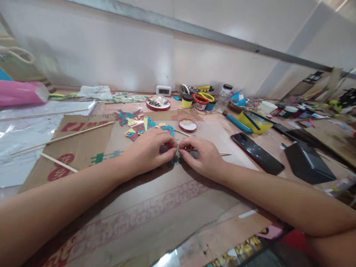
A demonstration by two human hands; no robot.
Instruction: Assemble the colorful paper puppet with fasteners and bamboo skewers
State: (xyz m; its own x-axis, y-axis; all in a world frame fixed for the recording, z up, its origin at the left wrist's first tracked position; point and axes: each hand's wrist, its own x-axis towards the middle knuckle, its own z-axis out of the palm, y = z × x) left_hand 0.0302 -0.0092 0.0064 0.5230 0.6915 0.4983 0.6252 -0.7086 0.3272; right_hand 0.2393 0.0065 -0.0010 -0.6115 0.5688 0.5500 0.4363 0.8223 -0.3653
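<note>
Over the middle of the work surface, my left hand (pixel 157 148) and my right hand (pixel 203 155) meet almost fingertip to fingertip. Both are closed in a pinch at one tiny item, too small to name. A thin dark length shows inside my right hand's fingers. Just behind my left hand lies a flat cut-out figure (pixel 139 125) in blue, red and yellow with round metal studs; my fingers partly cover it. The pointed end of a thin wooden stick (pixel 226 154) sticks out beyond my right hand. A round red-rimmed lid (pixel 187 125) holding small bits sits behind my hands.
Wooden sticks (pixel 66 137) lie on the cardboard (pixel 80 148) at left. A second dish (pixel 158 104), a digital clock (pixel 163 90), paint jars (pixel 187 101) and scissors (pixel 205 97) line the back. A phone (pixel 257 152) and a black box (pixel 308 162) are at right.
</note>
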